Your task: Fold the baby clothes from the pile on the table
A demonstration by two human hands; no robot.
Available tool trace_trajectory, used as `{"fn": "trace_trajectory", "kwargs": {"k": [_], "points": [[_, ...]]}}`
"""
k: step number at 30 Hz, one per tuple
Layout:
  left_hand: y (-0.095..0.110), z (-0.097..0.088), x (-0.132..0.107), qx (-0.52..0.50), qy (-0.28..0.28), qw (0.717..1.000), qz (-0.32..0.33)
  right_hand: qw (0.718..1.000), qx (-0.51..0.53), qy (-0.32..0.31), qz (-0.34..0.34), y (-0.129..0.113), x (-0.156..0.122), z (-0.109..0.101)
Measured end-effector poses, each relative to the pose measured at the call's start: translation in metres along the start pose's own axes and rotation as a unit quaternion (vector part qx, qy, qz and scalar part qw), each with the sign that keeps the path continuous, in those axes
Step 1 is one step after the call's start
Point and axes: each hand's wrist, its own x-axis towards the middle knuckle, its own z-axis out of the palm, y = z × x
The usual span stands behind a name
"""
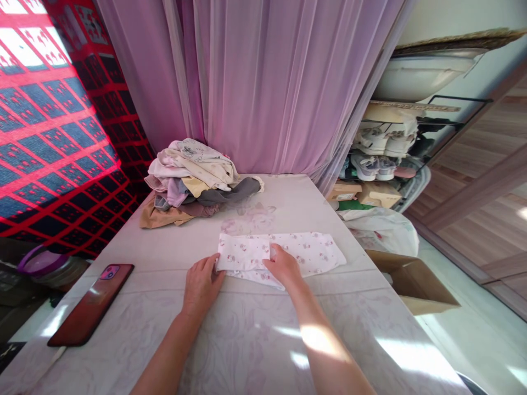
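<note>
White garment with a small pink print lies flat on the table, near the middle of the top and stretched out left to right as a long, narrow strip. Its left part looks doubled over, with a fold edge running across it about halfway along.

The left hand rests palm down on the table at the garment's left end. Its fingers are stretched out and held close together, and their tips touch the near left corner of the cloth. The right hand lies palm down on the near middle of the garment, just beside the fold edge. Its fingers are bent and close together, with the tips on the cloth; whether they pinch the edge or only press on it cannot be told. Both forearms reach in from the near edge of the table, and sunlight falls across the right one.

A pile of clothes in pale, grey and tan colours sits at the far left of the table, well apart from the garment. A phone in a dark red case lies face down near the left edge, apart from the left hand. Behind the table hangs a sheer pink curtain. To the right, below table level, stands an open cardboard box, and farther back a rack of shoes.
</note>
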Motion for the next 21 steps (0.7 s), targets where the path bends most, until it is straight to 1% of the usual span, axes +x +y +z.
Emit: {"fn": "trace_trajectory", "kwargs": {"k": [5, 8, 10, 12, 14, 16, 18, 19, 21], "points": [[-0.004, 0.001, -0.002, -0.012, 0.021, 1.0, 0.016, 0.998, 0.045, 0.035, -0.001, 0.005, 0.0, 0.004], [-0.004, 0.002, -0.004, -0.012, 0.027, 0.999, 0.035, 0.998, 0.041, 0.041, -0.006, 0.007, 0.0, 0.005], [-0.004, 0.003, -0.005, -0.013, 0.029, 0.999, 0.044, 0.999, 0.008, 0.034, 0.002, 0.008, -0.002, 0.003], [-0.004, 0.003, -0.005, -0.017, 0.03, 0.998, 0.048, 0.998, -0.047, 0.029, 0.018, 0.006, -0.005, -0.001], [-0.004, 0.004, -0.005, -0.021, 0.031, 0.998, 0.05, 0.994, -0.099, 0.046, 0.021, -0.002, -0.006, -0.008], [-0.004, 0.004, -0.005, -0.028, 0.031, 0.998, 0.049, 0.988, -0.13, 0.082, -0.017, -0.017, -0.004, -0.014], [-0.004, 0.005, -0.005, -0.035, 0.029, 0.998, 0.049, 0.981, -0.138, 0.097, -0.097, -0.039, 0.005, -0.017], [-0.005, 0.005, -0.005, -0.039, 0.028, 0.998, 0.05, 0.976, -0.134, 0.088, -0.147, -0.051, 0.012, -0.016], [-0.006, 0.005, -0.005, -0.046, 0.028, 0.997, 0.051, 0.965, -0.118, 0.049, -0.23, -0.077, 0.03, -0.009]]}}
